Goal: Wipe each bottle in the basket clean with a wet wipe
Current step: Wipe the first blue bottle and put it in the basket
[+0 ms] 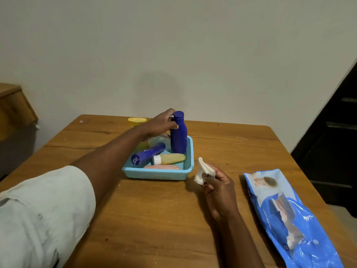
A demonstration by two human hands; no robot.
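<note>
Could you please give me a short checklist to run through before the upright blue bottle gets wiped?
1. Left hand grips the upright blue bottle near its neck: ok.
2. Right hand holds a wet wipe, folded and ready: ok.
3. Bottle lifted clear of the basket: not ok, its base sits in the far right corner.
4. Wipe touching the bottle: not ok, it is apart, beside the basket.
5. Bottle cap closed: ok, it looks fully seated.
6. Wipe moist and clean enough: cannot tell.
7. Wipes pack within reach on the table: ok.
</note>
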